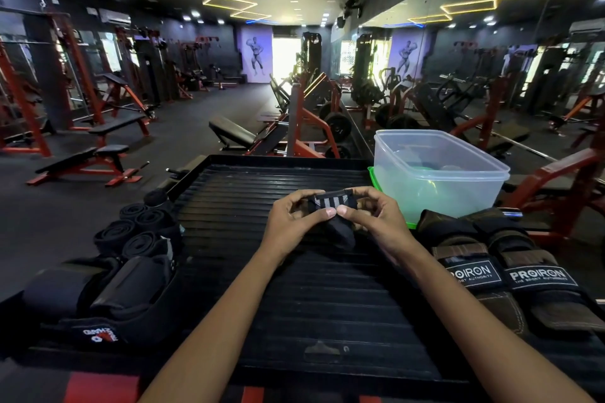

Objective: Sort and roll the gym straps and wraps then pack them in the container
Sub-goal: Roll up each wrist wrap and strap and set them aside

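You're in a gym: red-framed black padded weight benches (98, 159) at left, plate-loaded machines (330, 118) at centre, mirrored wall (491, 59) at right.

Both hands pinch a black wrap (330, 206) with white stripes over the ribbed tabletop (262, 271): left hand (289, 222), right hand (373, 216). Clear container (438, 173) far right, rolled black wraps (137, 229) left.

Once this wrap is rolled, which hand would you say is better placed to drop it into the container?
Probably the right hand. Both hands pinch the wrap, but the container stands open just beyond and to the right of it, while the left hand would have to cross over.
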